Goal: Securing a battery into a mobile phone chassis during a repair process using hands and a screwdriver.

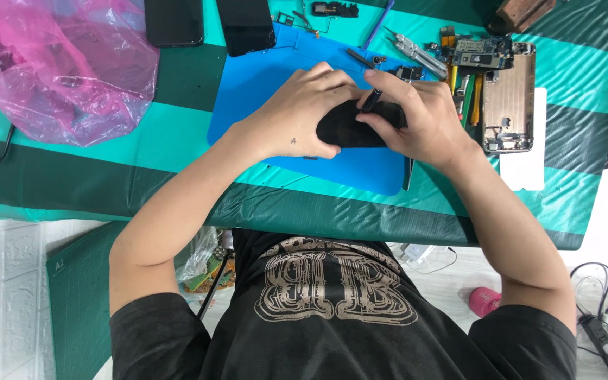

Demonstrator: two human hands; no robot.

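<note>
While the left hand (297,116) clamps the black phone part (350,127) steady on the blue mat (262,77) at frame centre, the right hand (420,116) pinches a black screwdriver (371,100) upright onto it.

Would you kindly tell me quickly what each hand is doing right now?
Left hand: closed on the black phone-shaped device, steadying it on the blue mat.
Right hand: closed on a thin black tool, its tip at the device.

A crumpled pink plastic bag (51,63) lies left, and an opened gold phone chassis (508,98) lies right.
</note>
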